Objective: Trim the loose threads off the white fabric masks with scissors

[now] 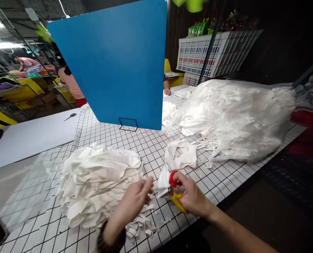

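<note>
My right hand is closed round a pair of scissors with one red and one yellow handle loop. Their blades point left, at the lower end of a white fabric piece that lies on the table with an opening in its middle. My left hand, a dark band on its wrist, hovers left of the blades. Its fingers are loosely bent and somewhat apart, and I see nothing held in them. Beside it on the left lies a heaped pile of white fabric pieces; white straps trail from its near side.
A large blue board stands on the grid-patterned cloth. At right bulges a clear plastic bag of white fabric. Dark scissors lie on a white surface at left. Another person's hand shows behind the board; white crates stand beyond.
</note>
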